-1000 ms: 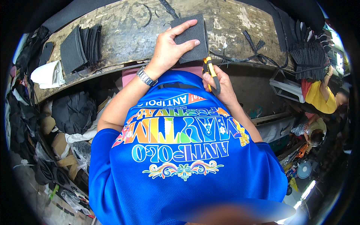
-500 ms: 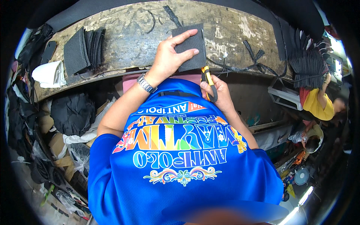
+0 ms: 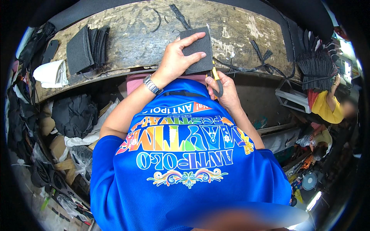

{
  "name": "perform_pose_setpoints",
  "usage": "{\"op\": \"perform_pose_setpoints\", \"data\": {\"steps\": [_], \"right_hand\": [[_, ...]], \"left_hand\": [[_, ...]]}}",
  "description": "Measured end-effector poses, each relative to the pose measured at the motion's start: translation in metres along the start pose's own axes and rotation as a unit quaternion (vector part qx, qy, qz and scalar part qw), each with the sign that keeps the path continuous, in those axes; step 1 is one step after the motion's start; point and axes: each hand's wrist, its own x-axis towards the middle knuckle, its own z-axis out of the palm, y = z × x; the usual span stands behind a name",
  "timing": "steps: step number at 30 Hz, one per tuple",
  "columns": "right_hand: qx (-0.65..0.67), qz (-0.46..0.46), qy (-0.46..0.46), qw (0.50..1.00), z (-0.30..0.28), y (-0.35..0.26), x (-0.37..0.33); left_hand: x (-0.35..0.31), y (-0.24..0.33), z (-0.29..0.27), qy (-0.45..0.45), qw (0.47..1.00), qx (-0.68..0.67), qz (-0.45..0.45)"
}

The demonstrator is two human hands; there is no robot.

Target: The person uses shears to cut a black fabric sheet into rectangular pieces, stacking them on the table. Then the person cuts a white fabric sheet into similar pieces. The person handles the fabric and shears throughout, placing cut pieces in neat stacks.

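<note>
The left hand was clamped on a dark grey pad, its thumb and index finger spread apart across the upper face, with 1 gap of bare grey between them; the other fingers were mostly hidden. The pad lay at the near edge of the worn wooden bench, reaching out to the right of the palm, so that its right side stood free beyond both fingertips.

The right hand was closed around the yellow and black handles of a pair of scissors, just nearer than the pad. The scissors' far end came up to the pad's near right corner; the blades were too small and covered to tell whether they stood apart or together.

A metal watch circled the left wrist. On the left of the bench a leaning stack of grey pieces stood well apart from the pad, with a folded white cloth beside it, farther left. A black strip lay just beyond the pad's far edge, and a knotted black strap lay to its right. At the far right rose a thick bundle of black pieces, near a person in a yellow shirt.
</note>
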Motion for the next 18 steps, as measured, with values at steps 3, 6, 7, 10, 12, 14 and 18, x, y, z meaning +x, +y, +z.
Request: {"op": "perform_pose_setpoints", "data": {"steps": [3, 6, 7, 10, 12, 14, 18], "right_hand": [[-0.001, 0.0, 0.012, 1.0, -0.002, 0.0, 0.005], [-0.035, -0.011, 0.045, 0.998, -0.009, -0.001, 0.014], [-0.054, -0.014, 0.055, 0.997, -0.012, -0.002, 0.017], [-0.044, -0.031, 0.076, 0.996, -0.022, -0.004, 0.027], [-0.056, -0.038, 0.084, 0.994, -0.029, -0.006, 0.033], [-0.086, -0.061, 0.095, 0.99, -0.038, -0.012, 0.038], [-0.233, -0.111, 0.161, 0.953, -0.059, -0.029, 0.057]], "left_hand": [[0.003, -0.003, 0.001, 0.006, 0.999, -0.038, 0.0], [0.003, -0.005, 0.0, 0.015, 0.995, -0.098, -0.017], [0.003, -0.005, -0.002, 0.02, 0.994, -0.11, -0.021], [0.003, -0.008, -0.005, 0.02, 0.993, -0.11, -0.024], [0.002, -0.011, -0.007, 0.019, 0.996, -0.087, -0.02], [0.002, -0.013, -0.007, 0.03, 0.994, -0.108, -0.014], [0.003, -0.02, -0.008, 0.041, 0.988, -0.146, -0.008]]}}
